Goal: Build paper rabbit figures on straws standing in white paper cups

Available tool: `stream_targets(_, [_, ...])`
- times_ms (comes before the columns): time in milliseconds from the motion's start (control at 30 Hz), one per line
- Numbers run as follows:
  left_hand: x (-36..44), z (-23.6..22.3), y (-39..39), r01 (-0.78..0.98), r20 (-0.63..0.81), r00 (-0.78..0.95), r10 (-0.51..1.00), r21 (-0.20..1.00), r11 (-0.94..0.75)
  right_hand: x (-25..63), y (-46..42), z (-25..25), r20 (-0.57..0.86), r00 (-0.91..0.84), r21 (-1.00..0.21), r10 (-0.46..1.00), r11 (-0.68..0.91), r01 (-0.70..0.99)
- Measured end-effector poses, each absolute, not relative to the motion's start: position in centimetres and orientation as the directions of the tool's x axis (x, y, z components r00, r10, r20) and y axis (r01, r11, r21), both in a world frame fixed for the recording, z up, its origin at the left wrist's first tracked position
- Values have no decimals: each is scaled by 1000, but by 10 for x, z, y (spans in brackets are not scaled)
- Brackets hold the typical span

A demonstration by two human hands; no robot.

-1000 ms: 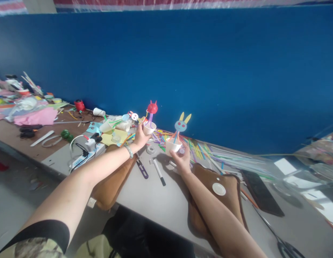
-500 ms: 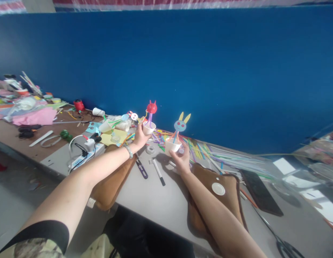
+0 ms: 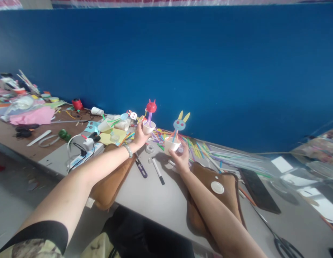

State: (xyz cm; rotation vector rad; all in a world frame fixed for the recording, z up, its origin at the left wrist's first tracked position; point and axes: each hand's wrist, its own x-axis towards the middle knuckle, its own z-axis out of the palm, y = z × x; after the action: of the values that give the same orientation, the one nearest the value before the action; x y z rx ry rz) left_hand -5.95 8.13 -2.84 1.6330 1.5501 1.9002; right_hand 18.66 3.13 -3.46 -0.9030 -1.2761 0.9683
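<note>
My left hand (image 3: 140, 137) is closed around a white paper cup (image 3: 149, 128). Purple straws rise from that cup, topped by a red head (image 3: 151, 106) with pointed ears. In my right hand (image 3: 181, 158) is a second white paper cup (image 3: 171, 146), gripped from its right side. Orange and blue straws in it carry a light blue rabbit face (image 3: 179, 124) with yellow ears and pink eyes. Both cups are held up above the table, side by side and apart. Below them lie a roll of clear tape (image 3: 149, 148), a marker (image 3: 158, 172) and purple thread snips (image 3: 141, 168).
Brown cushions (image 3: 112, 179) lie under my forearms. Many coloured straws (image 3: 209, 154) are spread along the blue wall. To the right are a black phone (image 3: 259, 190) and scissors (image 3: 283, 243). A power strip (image 3: 85, 157) with cables sits at the left, near a tilted cup (image 3: 104, 125) with green straws.
Both hands keep hold of their cups in nearly the same place. The whole view has shifted very slightly, with things appearing a little further left and up.
</note>
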Motion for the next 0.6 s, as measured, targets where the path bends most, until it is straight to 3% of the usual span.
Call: stream_targets(600, [-61,-27,78,431,591,-361,722,792,-433,188,33,-38,329,40,-942,944,331,-58])
